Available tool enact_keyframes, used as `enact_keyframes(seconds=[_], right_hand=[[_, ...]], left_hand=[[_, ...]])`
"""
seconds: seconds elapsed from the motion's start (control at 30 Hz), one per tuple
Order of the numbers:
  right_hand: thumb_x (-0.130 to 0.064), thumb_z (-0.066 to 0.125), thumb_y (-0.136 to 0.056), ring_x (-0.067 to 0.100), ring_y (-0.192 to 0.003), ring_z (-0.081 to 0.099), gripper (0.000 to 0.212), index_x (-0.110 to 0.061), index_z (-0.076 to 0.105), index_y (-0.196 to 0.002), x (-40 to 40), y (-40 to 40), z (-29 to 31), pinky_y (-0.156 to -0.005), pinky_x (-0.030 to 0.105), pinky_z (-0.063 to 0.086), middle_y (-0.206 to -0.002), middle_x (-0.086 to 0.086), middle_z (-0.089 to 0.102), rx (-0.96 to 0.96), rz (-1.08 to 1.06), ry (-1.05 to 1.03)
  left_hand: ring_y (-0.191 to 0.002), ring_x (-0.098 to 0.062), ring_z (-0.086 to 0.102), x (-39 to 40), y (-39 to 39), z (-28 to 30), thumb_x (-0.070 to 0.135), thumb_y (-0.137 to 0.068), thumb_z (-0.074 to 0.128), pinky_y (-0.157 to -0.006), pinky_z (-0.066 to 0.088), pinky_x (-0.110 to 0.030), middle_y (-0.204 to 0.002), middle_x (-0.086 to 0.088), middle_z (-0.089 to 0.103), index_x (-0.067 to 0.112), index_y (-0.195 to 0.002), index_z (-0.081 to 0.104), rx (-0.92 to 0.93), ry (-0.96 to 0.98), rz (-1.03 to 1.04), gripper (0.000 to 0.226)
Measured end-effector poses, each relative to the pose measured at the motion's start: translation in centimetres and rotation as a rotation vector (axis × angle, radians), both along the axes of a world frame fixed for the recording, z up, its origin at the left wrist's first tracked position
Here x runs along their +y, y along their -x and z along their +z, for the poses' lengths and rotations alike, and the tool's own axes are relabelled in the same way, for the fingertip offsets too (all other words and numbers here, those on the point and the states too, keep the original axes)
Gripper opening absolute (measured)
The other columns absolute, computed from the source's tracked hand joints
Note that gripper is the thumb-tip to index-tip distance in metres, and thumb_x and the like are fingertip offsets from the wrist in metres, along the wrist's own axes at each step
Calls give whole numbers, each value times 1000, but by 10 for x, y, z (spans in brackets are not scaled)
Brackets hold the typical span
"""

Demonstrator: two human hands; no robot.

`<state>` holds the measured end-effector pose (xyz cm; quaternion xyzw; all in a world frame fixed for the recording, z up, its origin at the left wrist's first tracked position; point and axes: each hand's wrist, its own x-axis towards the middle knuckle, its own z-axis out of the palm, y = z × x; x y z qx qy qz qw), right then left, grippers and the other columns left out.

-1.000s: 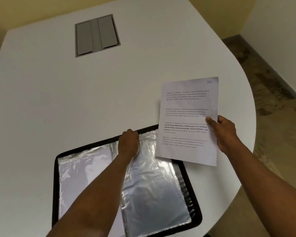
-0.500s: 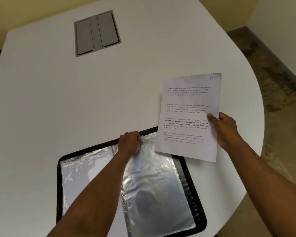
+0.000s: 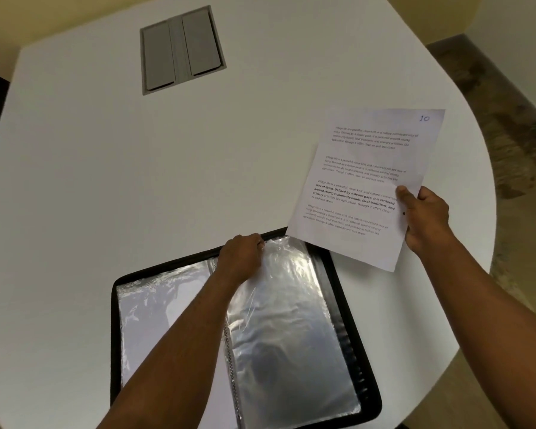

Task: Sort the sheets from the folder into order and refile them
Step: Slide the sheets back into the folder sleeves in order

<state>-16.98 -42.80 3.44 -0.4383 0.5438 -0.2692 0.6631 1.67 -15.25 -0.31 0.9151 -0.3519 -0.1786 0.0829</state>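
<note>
A black display folder lies open on the white table, its clear plastic sleeves shining. My left hand rests at the top edge of the right-hand sleeve, fingers curled and pinching the plastic near the spine. My right hand holds a printed sheet by its right edge, thumb on top. The sheet is marked "10" in its top right corner and hangs tilted above the table, its lower left corner over the folder's top right corner.
A grey cable hatch is set into the table at the back. The table's rounded edge curves close to my right hand, with patterned floor beyond it. Yellow walls stand behind.
The sheet has tilted more to the right and shifted a little away from the folder. My left hand stays at the sleeve's top edge.
</note>
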Motion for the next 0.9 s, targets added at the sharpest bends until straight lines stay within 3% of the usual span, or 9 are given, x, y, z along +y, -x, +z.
enact_keyframes(seconds=[0.13, 0.23, 0.43, 0.53, 0.67, 0.8, 0.9], right_hand=[[-17, 67, -91, 14, -81, 66, 7, -22, 67, -87, 0, -3, -4, -83, 32, 55, -104, 1, 71, 2, -30, -7], [-15, 66, -92, 16, -87, 68, 7, -22, 67, -92, 0, -7, -5, -84, 34, 56, -104, 0, 72, -33, -56, -37], [-11, 64, -92, 15, -85, 71, 13, -22, 65, -99, -1, -22, -1, -75, 36, 59, -101, -1, 72, -120, -59, -186], [-9, 65, -92, 19, -94, 71, 15, -21, 64, -102, -2, -34, 0, -81, 40, 60, -110, 4, 71, -162, -60, -267], [-11, 64, -93, 21, -98, 70, 16, -20, 63, -107, 3, -58, 2, -80, 40, 60, -116, 7, 68, -187, -17, -292], [-13, 62, -95, 20, -97, 69, 29, -16, 59, -123, 12, -89, 1, -69, 34, 61, -112, 6, 68, -204, 20, -325], [-11, 63, -94, 23, -98, 69, 29, -17, 61, -123, 21, -116, -3, -73, 41, 61, -113, 6, 68, -235, 48, -329]], left_hand=[[-73, -20, 54, 3, 4, 6, 22, -95, 43, -63, 40, -30, -84, -2, 65, 17, -97, 57, 123, 39, 31, 15], [-76, -21, 58, 5, 3, 8, 16, -89, 49, -67, 45, -30, -83, -2, 65, 17, -97, 58, 228, 77, 82, 12], [-90, -21, 62, 11, 5, 7, 18, -95, 47, -72, 42, -27, -96, -2, 69, 14, -97, 64, 203, 51, -5, 18], [-95, -20, 61, 16, 3, 6, 21, -95, 49, -78, 46, -30, -104, 1, 67, 16, -106, 63, 180, -1, -39, 18], [-94, -19, 61, 24, -5, 5, 17, -88, 54, -78, 49, -30, -100, 3, 67, 20, -97, 64, 166, -75, -12, 14], [-88, -18, 61, 29, -7, 4, 17, -89, 51, -73, 48, -30, -94, 3, 67, 21, -90, 64, 170, -57, -4, 13], [-85, -16, 60, 30, -6, 2, 19, -92, 49, -72, 48, -30, -94, 4, 67, 22, -91, 65, 194, -25, -6, 17]])
